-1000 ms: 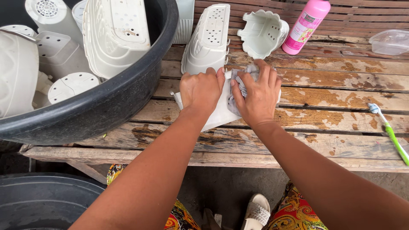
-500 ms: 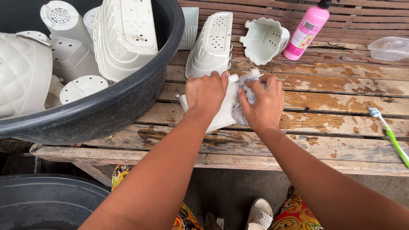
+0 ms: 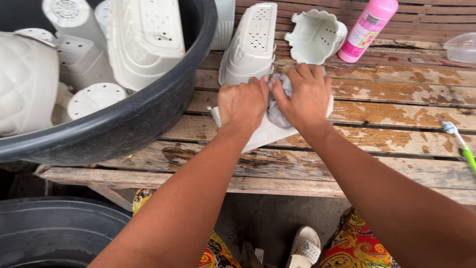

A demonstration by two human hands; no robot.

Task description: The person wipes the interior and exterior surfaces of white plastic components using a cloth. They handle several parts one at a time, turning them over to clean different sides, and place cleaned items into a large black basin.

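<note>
We press both hands on a white planter (image 3: 270,130) lying at the middle of the table (image 3: 396,111). Our left hand (image 3: 243,103) clenches its near end in a tight grip; our right hand (image 3: 303,97) closes on a grey rag (image 3: 276,106) against it. The planter is smooth moulded plastic. More white planters (image 3: 250,44) lie just beyond and in the black tub (image 3: 148,119). A pink bottle (image 3: 367,31) stands behind. The table is weathered, peeling planks.

Basin (image 3: 163,119): black, holding white planters (image 3: 144,39).
Table (image 3: 396,114): worn planks, carrying two white planters (image 3: 250,44).
Bottle (image 3: 367,30): pink, standing.
Toothbrush (image 3: 461,144): green, lying at right.
</note>
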